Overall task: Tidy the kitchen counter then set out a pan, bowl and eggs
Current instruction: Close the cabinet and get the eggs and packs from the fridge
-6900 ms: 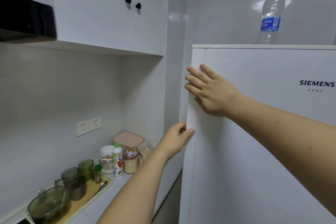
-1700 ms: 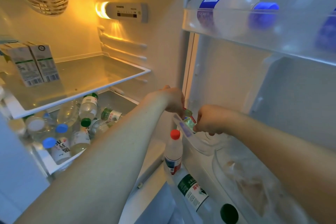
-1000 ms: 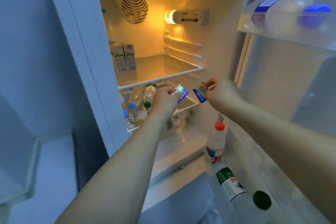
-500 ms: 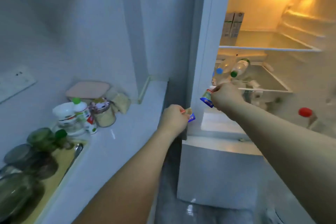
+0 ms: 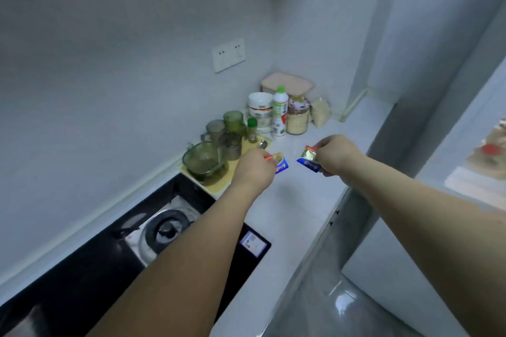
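Note:
My left hand (image 5: 253, 169) pinches a small foil packet (image 5: 279, 163), gold with red and blue edges, above the white counter (image 5: 295, 200). My right hand (image 5: 336, 154) grips a second packet of the same kind (image 5: 308, 158) a short way to the right. Both packets hang over the counter's middle, close to each other but apart. A green glass bowl (image 5: 204, 161) with a spoon in it sits on a yellowish tray (image 5: 219, 186) just left of my left hand. No pan or eggs are in view.
Green glass cups (image 5: 232, 120), a white bottle with a green cap (image 5: 279, 111), jars (image 5: 298, 117) and a pink-lidded box (image 5: 286, 85) crowd the back corner. A black gas hob (image 5: 153, 230) lies at the lower left. The open fridge (image 5: 482, 150) is at the right.
I have turned from the open fridge to the counter. Both hands came away from the fridge door shelf, each carrying a packet, and now hover over the counter.

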`<control>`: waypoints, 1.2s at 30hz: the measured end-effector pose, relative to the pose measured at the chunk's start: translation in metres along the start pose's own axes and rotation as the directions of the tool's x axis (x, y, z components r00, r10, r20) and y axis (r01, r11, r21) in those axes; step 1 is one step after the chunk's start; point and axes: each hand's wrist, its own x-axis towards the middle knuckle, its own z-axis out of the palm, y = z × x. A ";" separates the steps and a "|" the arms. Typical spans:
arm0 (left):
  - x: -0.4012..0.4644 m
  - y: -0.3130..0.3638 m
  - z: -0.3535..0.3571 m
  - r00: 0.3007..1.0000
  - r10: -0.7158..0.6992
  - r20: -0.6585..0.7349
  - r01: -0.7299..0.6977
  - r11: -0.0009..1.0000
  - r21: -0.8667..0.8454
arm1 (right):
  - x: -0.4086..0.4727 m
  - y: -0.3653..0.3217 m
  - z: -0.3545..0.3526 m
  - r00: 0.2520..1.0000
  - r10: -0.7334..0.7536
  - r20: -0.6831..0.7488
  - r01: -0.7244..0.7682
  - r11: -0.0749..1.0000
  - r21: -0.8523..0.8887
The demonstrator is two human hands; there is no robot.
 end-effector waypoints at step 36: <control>-0.667 -0.410 -0.334 0.188 -0.849 -0.495 0.366 0.528 -0.766 | -0.566 -0.167 0.532 0.406 -0.340 0.848 0.600 0.800 0.033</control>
